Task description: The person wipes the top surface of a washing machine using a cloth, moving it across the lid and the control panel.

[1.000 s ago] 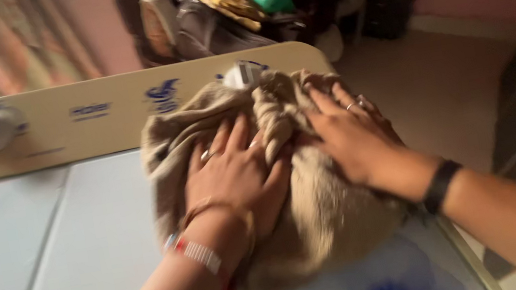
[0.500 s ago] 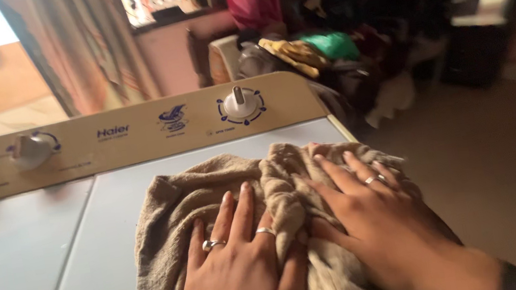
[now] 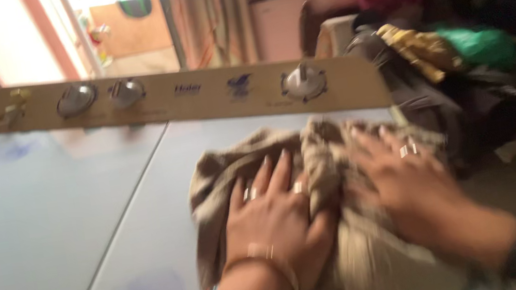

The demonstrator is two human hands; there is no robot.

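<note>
Head view, only one there was. Both hands were flat on the cloth [image 3: 260, 158], a crumpled beige towel-ish thing bunched on the lid [image 3: 140, 184] of a washer, close to its right edge. Left hand [image 3: 276, 214] had its fingers spread and pressed down on the cloth, not gripping anything. Right hand [image 3: 409, 186] looked the same, fingers splayed flat on the cloth's right side, though it was blurry enough that I wouldn't swear to every finger. A ridge of fabric stood up between the two hands.

Compared with half a second earlier, the hands sat on the cloth pretty much the same way, so the pressing hadn't really changed. What shifted was the camera: it swung left, so more of the panel [image 3: 195, 96] and its knob [image 3: 303, 81] showed, plus the blue flower print on the left lid. A second earlier the cloth was bunched up against the panel; here it was clear of it. Clothes pile [image 3: 436, 48] sat behind on the right.
</note>
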